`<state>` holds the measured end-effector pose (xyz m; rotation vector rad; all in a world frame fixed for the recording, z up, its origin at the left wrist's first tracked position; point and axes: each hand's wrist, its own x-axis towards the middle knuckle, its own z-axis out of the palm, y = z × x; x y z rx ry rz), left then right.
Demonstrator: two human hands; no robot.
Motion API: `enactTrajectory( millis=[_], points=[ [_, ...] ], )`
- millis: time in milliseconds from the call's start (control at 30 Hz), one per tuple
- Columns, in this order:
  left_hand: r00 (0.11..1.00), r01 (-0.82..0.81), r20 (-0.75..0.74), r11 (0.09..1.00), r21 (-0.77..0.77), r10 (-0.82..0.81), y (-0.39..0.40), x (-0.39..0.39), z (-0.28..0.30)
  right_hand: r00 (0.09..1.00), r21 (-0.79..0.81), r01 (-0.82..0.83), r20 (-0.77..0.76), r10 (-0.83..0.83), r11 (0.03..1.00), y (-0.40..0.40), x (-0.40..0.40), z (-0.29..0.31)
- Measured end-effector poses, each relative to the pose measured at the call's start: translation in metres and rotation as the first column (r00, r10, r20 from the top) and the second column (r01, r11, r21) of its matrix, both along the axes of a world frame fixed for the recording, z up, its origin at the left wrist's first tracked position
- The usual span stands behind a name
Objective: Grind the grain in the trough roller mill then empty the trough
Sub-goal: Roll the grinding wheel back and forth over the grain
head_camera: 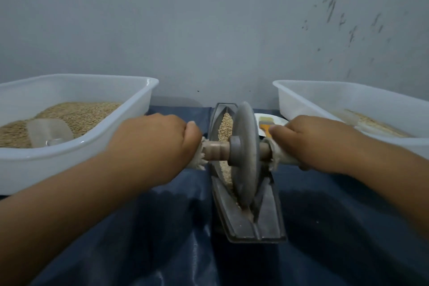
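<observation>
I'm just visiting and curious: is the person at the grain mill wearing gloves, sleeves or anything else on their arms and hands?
No. The left hand and the right hand are bare, with no gloves. Both forearms are uncovered as far as the picture shows; no sleeve, watch, ring or bracelet is visible. The fingernails that show look short and unpainted.

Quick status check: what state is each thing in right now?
Left hand: grips left axle handle.
Right hand: grips right axle handle.
Roller wheel: upright in trough.
Trough: holds grain.
Left tub: much grain, scoop inside.
Right tub: little grain.
</observation>
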<state>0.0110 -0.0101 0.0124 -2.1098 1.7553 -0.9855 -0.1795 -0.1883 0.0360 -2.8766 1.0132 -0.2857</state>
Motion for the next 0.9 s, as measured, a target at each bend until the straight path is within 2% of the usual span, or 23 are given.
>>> enactTrajectory(
  millis=[100, 200, 267, 433, 533, 700, 733, 767, 800, 833, 867, 900],
  points=[
    [0.998, 0.068, -0.005, 0.997, -0.033, -0.068, 0.015, -0.011, 0.011, 1.0, 0.039, -0.004, -0.01, 0.004, 0.999, 0.009, -0.013, 0.003],
    [0.997, -0.072, 0.018, 0.997, -0.012, 0.072, -0.004, 0.001, -0.005, 0.999, -0.132, 0.033, 0.028, -0.03, 0.991, 0.001, -0.001, -0.005],
    [0.987, -0.154, 0.048, 0.988, -0.003, 0.154, -0.024, 0.012, -0.008, 0.992, -0.226, 0.087, 0.111, -0.063, 0.97, -0.013, 0.018, -0.013],
    [0.97, -0.233, -0.071, 0.972, -0.014, 0.231, -0.071, 0.044, -0.002, 0.957, -0.258, 0.169, 0.273, -0.097, 0.951, -0.042, 0.062, -0.017],
    [0.97, -0.23, -0.071, 0.972, 0.048, 0.233, -0.074, 0.044, 0.002, 0.967, -0.25, 0.141, 0.24, -0.079, 0.958, -0.047, 0.064, -0.014],
    [0.986, -0.151, -0.06, 0.983, 0.104, 0.158, -0.034, 0.022, -0.004, 0.999, -0.161, 0.016, 0.053, -0.008, 0.987, -0.022, 0.027, -0.008],
    [0.985, -0.135, -0.1, 0.989, 0.061, 0.14, -0.023, 0.016, -0.006, 1.0, -0.16, -0.011, 0.005, 0.012, 0.987, -0.014, 0.015, -0.004],
    [0.968, -0.115, -0.23, 0.992, -0.045, 0.102, -0.013, 0.009, -0.004, 0.999, -0.164, -0.043, -0.023, 0.04, 0.986, -0.005, 0.004, 0.0],
    [0.93, -0.111, -0.365, 0.978, -0.177, 0.04, -0.003, 0.003, -0.003, 0.997, -0.181, -0.077, -0.022, 0.074, 0.981, 0.004, -0.006, 0.004],
    [0.899, -0.099, -0.438, 0.957, -0.273, -0.032, 0.005, -0.002, -0.002, 0.994, -0.204, -0.101, 0.024, 0.108, 0.974, 0.01, -0.013, 0.006],
    [0.913, -0.065, -0.402, 0.944, -0.324, -0.075, 0.01, -0.005, 0.0, 0.991, -0.231, -0.109, 0.046, 0.123, 0.967, 0.015, -0.017, 0.008],
    [0.949, 0.02, -0.296, 0.956, -0.293, -0.111, 0.012, -0.004, 0.004, 0.992, -0.227, -0.102, 0.054, 0.117, 0.969, 0.016, -0.017, 0.008]
  ],
)
